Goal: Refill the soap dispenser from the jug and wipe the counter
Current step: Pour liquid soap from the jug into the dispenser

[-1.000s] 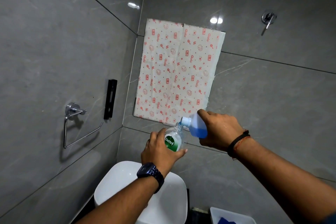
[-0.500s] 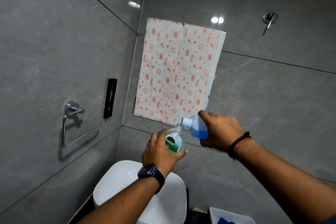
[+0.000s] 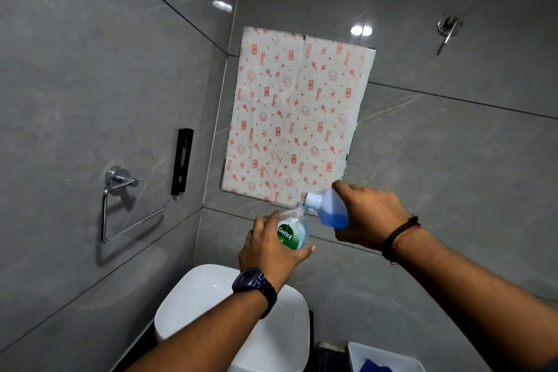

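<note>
My left hand (image 3: 269, 246) grips a clear soap dispenser bottle (image 3: 292, 231) with a green Dettol label, its open neck pointing up and to the right. Held in my right hand (image 3: 367, 216) is a translucent jug (image 3: 330, 210) with blue liquid in it. The jug is tipped to the left, and its pale blue spout sits right at the dispenser's neck. Both are held in the air above the white basin (image 3: 208, 296). No stream of liquid is clear enough to make out.
Grey tiled walls close in on the left and ahead. A red-patterned sheet (image 3: 294, 115) covers the wall panel. A chrome towel ring (image 3: 120, 205) and a black bracket (image 3: 182, 161) hang on the left wall. A white tub (image 3: 383, 356) holding something blue sits at bottom right. A chrome tap lever (image 3: 449, 29) is upper right.
Both hands stay together with the jug's spout at the dispenser's neck. The hands and the view have barely shifted.
</note>
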`<action>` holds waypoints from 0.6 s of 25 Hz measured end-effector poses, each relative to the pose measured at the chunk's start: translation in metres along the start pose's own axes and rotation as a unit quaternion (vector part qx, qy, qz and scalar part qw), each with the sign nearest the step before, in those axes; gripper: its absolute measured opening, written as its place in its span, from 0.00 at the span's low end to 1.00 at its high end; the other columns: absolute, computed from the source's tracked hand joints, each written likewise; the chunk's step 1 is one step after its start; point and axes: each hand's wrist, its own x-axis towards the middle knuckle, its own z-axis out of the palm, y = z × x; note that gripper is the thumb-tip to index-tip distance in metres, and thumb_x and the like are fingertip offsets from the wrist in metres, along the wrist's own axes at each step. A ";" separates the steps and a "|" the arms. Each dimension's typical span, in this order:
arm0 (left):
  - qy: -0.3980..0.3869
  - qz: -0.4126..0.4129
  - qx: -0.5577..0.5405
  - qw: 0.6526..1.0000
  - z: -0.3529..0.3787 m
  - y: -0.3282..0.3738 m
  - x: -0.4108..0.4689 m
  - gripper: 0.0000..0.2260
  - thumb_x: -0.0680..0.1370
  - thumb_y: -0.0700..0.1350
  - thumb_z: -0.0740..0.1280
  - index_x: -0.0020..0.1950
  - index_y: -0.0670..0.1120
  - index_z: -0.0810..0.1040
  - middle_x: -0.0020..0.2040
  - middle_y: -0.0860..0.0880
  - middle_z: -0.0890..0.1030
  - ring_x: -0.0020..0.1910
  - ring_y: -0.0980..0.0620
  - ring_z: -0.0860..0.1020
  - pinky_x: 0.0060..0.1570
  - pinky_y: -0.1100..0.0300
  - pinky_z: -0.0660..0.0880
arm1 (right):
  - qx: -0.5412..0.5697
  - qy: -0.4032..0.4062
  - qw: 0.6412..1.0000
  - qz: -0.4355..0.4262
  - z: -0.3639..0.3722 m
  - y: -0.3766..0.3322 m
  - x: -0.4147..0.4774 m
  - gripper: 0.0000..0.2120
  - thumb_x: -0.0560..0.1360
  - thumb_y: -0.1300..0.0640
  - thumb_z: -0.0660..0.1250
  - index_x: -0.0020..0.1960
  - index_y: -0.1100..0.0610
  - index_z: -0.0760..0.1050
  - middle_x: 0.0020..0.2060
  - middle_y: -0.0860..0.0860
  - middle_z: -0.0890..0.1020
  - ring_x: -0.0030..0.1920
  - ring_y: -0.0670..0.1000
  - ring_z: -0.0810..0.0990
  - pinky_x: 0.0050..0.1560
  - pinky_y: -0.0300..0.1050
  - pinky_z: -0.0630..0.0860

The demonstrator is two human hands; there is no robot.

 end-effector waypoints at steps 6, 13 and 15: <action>0.003 0.003 0.000 1.000 0.001 0.002 0.000 0.40 0.57 0.70 0.72 0.65 0.57 0.65 0.59 0.53 0.73 0.53 0.51 0.74 0.42 0.57 0.77 | 0.000 -0.002 1.000 -0.001 0.000 0.002 0.000 0.33 0.68 0.46 0.72 0.65 0.50 0.58 0.59 0.52 0.77 0.48 0.54 0.79 0.43 0.49 0.81; 0.005 0.005 0.000 1.000 0.001 0.003 -0.002 0.40 0.57 0.69 0.72 0.64 0.57 0.65 0.58 0.53 0.73 0.52 0.52 0.74 0.40 0.59 0.74 | -0.002 0.000 1.000 0.000 0.001 0.003 -0.001 0.33 0.68 0.46 0.71 0.65 0.50 0.58 0.58 0.53 0.78 0.47 0.54 0.79 0.42 0.49 0.81; 0.004 0.005 -0.001 1.000 0.001 0.004 -0.002 0.40 0.57 0.69 0.73 0.64 0.57 0.65 0.58 0.53 0.73 0.52 0.52 0.74 0.40 0.58 0.75 | -0.002 -0.001 1.000 0.001 0.001 0.004 -0.002 0.33 0.68 0.46 0.72 0.65 0.50 0.59 0.58 0.53 0.78 0.47 0.54 0.79 0.42 0.49 0.81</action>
